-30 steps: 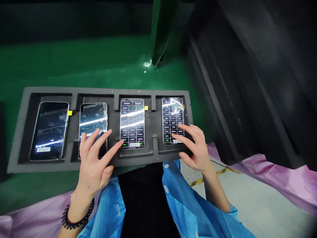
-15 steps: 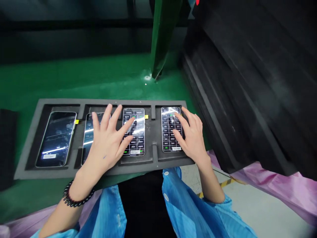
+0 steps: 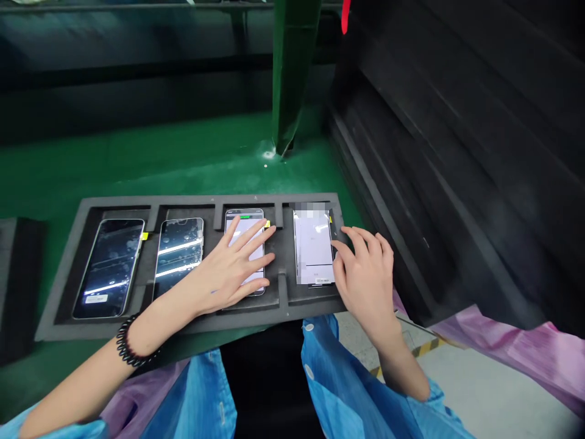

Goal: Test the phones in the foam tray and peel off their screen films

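A dark foam tray (image 3: 247,314) holds a row of smartphones, each in its own compartment. My left hand (image 3: 228,262), fingers spread, lies over the third smartphone (image 3: 245,235), whose screen is light with a green mark near the top. Whether its fingers touch the glass I cannot tell. My right hand (image 3: 365,268) is beside the right edge of the rightmost smartphone (image 3: 315,247), fingers bent and apart, holding nothing. That screen is light too. The leftmost smartphone (image 3: 108,268) and the second smartphone (image 3: 179,247) have dark screens; my left forearm hides the second one's lower part.
The tray lies on a green bench top (image 3: 201,164). A green post (image 3: 292,79) rises behind it. Large black ridged foam pieces (image 3: 457,152) stand close on the right, and another dark foam block (image 3: 21,286) sits at the left edge.
The two right-hand screens went from dark button grids to light pages. My left hand moved right, across the third smartphone, uncovering more of the second. My right hand drew back to the right.
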Demonstrator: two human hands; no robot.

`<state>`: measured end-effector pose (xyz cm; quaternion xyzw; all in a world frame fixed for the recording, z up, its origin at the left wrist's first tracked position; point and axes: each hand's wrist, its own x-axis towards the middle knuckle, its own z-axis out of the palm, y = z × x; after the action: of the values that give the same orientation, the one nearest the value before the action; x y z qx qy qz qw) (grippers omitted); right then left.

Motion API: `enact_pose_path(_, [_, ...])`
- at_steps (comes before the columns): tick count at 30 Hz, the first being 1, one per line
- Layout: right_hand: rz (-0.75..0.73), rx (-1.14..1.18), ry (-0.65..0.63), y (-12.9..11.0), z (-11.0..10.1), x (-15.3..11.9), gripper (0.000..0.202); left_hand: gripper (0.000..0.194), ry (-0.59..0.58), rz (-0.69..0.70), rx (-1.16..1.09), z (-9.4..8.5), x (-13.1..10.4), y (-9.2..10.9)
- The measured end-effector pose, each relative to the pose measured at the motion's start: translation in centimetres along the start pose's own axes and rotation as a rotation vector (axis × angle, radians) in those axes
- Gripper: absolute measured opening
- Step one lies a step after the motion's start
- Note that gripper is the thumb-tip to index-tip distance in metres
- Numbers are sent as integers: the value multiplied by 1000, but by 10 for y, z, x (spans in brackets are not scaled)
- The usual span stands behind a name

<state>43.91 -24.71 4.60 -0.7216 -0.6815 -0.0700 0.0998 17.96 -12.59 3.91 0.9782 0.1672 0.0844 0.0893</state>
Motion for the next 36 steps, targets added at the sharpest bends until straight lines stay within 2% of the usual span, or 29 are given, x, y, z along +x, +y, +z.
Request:
enact_pose_path(5, [52,14,-33,-21,-9,-6,24,37,29,43,22,9,6,-8])
enact_pose_path(10, [118,261,-93,-8,-1,-11,33,28,69,24,76,13,8,-14])
enact_pose_path(13, [100,399,-120,1,8,-9,32,29,80,13,102,14,9,-17])
enact_pose_path(18, [77,362,-48,8,26,11,38,43,79,14,147,15,14,-32])
enact_pose_path(24, [73,405,-25,15,46,42,46,48,59,22,90,13,25,-53])
enact_pose_path(31, [69,477,135,17,52,42,42,47,54,14,67,12,25,-55])
enact_pose_path(36, [110,508,154,18,51,41,39,48,66,10,91,11,26,-56])
